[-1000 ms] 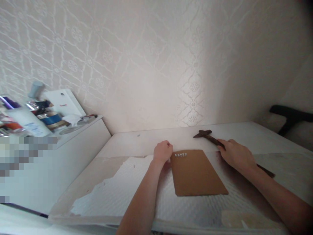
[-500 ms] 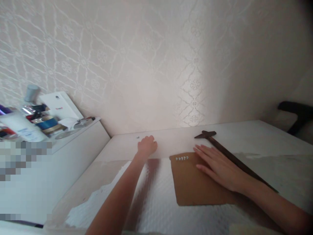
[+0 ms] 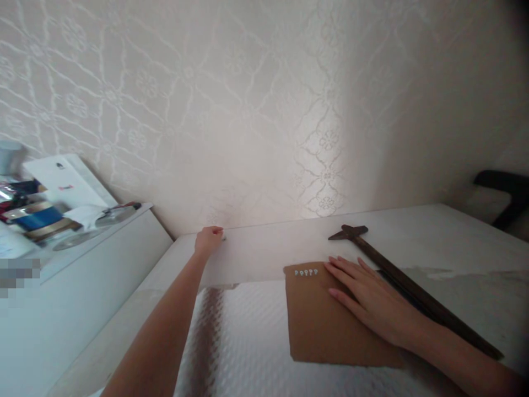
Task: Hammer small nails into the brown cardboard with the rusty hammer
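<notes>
My left hand (image 3: 209,240) reaches far across the white table (image 3: 268,251) towards the wall, its fingers pinched at a tiny dark object (image 3: 223,239) on the tabletop. Whether the small thing is lifted I cannot tell. My right hand (image 3: 367,298) lies flat with fingers stretched out on a brown board (image 3: 318,320). A short row of small silver nail heads (image 3: 306,272) stands near the board's far edge. A dark hammer (image 3: 397,278) with a long handle lies on the table just right of my right hand.
A patterned pale wall (image 3: 248,110) rises right behind the table. At the left stands a white cabinet (image 3: 82,275) crowded with tape rolls, bottles and a white box (image 3: 61,184). A dark chair part (image 3: 502,190) shows at the far right.
My left hand has moved from the board's corner leftwards and away to the tiny object by the wall. My right hand left the hammer handle and settled flat on the board.
</notes>
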{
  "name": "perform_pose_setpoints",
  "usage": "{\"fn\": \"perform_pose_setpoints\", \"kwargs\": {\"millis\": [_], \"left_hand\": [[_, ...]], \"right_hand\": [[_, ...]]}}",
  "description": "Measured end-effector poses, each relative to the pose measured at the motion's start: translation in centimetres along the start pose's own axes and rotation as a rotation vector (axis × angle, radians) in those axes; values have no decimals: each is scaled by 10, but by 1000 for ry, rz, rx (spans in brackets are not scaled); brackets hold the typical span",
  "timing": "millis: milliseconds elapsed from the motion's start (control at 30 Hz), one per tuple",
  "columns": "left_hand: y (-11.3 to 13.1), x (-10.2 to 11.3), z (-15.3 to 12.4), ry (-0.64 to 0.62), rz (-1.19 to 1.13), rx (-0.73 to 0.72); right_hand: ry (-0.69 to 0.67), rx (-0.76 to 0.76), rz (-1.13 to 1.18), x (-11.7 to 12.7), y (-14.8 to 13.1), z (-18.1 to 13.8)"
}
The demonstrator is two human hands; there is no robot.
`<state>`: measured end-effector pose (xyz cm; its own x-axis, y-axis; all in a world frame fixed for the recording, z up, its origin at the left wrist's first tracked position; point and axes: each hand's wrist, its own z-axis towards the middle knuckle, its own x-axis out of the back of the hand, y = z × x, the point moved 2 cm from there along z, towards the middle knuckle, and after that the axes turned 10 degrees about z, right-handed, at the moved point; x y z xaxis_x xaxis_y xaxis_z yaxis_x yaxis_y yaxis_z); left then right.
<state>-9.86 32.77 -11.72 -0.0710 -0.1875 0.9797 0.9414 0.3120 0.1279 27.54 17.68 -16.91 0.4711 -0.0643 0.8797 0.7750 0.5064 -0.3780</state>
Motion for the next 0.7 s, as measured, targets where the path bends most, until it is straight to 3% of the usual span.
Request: {"fn": "perform_pose_setpoints", "kwargs": {"millis": [267, 700], "left_hand": [[-4, -5, 10, -96, 14, -42], [2, -17, 12, -44, -4, 4]], "right_hand": [[1, 13, 9, 3, 3, -2], [18, 19, 37, 1, 5, -1]]}}
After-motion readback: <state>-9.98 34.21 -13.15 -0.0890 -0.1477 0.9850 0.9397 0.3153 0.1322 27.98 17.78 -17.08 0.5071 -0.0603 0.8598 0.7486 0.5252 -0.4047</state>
